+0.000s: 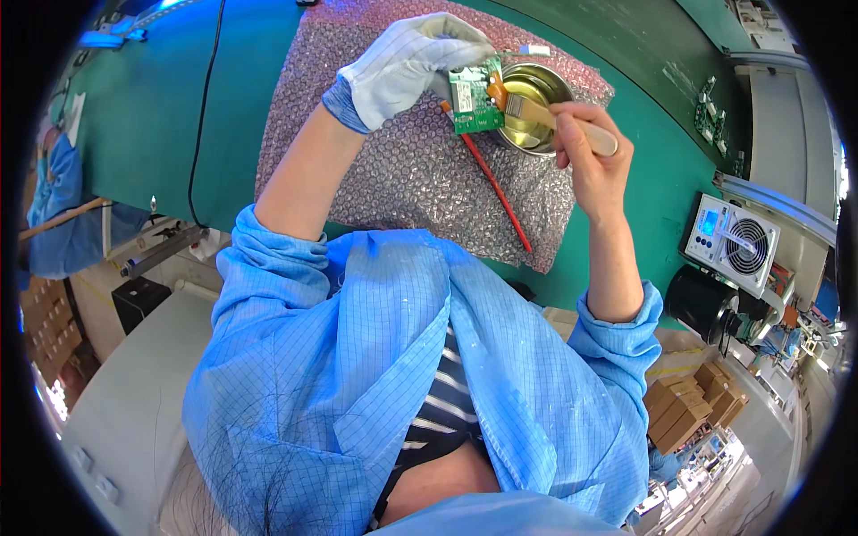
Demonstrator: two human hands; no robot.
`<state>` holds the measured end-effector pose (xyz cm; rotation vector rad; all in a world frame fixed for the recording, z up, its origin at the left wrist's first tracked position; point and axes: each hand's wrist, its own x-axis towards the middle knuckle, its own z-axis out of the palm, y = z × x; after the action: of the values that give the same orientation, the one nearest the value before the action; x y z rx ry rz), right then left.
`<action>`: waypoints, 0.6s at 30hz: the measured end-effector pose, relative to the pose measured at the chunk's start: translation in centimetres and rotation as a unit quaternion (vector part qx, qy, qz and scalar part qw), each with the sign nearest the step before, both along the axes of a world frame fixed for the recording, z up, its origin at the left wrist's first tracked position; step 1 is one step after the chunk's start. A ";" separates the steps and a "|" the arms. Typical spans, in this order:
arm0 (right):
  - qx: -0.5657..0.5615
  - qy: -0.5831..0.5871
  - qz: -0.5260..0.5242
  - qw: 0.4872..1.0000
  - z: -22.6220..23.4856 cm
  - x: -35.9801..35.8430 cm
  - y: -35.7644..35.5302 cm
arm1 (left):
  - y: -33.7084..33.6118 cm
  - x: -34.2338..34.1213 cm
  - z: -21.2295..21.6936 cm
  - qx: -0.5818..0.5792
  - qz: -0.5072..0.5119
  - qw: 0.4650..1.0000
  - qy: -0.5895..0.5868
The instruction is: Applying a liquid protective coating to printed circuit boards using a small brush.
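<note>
My left hand (407,67), in a white glove with a blue cuff, is closed on the top edge of a green circuit board (466,114). The board has a white label and an orange part on its right side. My bare right hand (592,152) grips the pale wooden handle of a flat brush (536,113). The brush's bristle end is close to the board's right edge, over a round metal bowl (547,82) of yellowish clear liquid. Whether the bristles touch the board, I cannot tell. Below the board, a thin red stick (499,192) lies slanted on pinkish bubble wrap (393,183).
The bubble wrap covers part of a green table (161,125). A black cable (204,116) runs along the left. At right stand a white box with a fan (733,243) and a black cylinder (702,304). More circuit boards (710,121) lie at the far right.
</note>
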<state>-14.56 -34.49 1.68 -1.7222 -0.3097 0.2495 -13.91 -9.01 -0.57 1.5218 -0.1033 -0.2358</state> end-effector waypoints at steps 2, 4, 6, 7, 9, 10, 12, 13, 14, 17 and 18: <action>-0.024 0.004 0.003 1.000 -0.3 -1.2 -0.5 | 0.0 0.1 -0.2 0.005 0.020 1.000 -0.005; -0.032 0.021 0.015 0.999 -0.2 -1.8 -0.9 | 0.1 0.2 -1.0 0.017 0.049 0.997 -0.049; -0.028 0.008 0.010 1.000 0.2 -2.1 -1.2 | 0.3 0.3 -1.3 -0.030 0.048 0.998 -0.018; -0.028 0.007 0.009 1.000 0.2 -2.0 -1.1 | 0.3 0.3 -1.4 -0.077 0.046 0.996 0.014; 0.025 -0.066 -0.052 0.996 0.2 -1.6 -0.5 | 0.2 0.5 -1.1 -0.075 0.044 0.996 -0.004; 0.002 -0.071 -0.052 0.996 0.2 -1.5 -0.1 | 0.1 0.6 -1.0 -0.073 0.043 0.996 -0.021; -0.049 -0.083 -0.015 0.995 0.1 -1.6 -0.4 | 0.1 0.6 -0.7 -0.064 0.046 0.997 -0.020; -0.101 -0.093 0.023 0.990 0.1 -1.7 -0.5 | 0.2 0.6 -0.6 -0.054 0.051 0.997 -0.018; -0.097 -0.066 0.031 0.993 0.2 -1.8 -0.8 | 0.1 0.5 -0.5 -0.054 0.051 0.997 -0.020; -0.066 -0.081 0.008 0.994 0.7 -2.2 -1.1 | 0.0 0.2 -0.4 -0.052 0.056 0.997 -0.021; -0.066 -0.082 0.008 0.994 1.0 -2.1 -0.9 | -0.2 0.1 -0.1 -0.058 0.062 0.996 -0.009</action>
<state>-16.62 -35.38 2.65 -1.8752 -0.4358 0.1415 -13.78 -9.24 -0.71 1.4102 -0.0356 -0.1148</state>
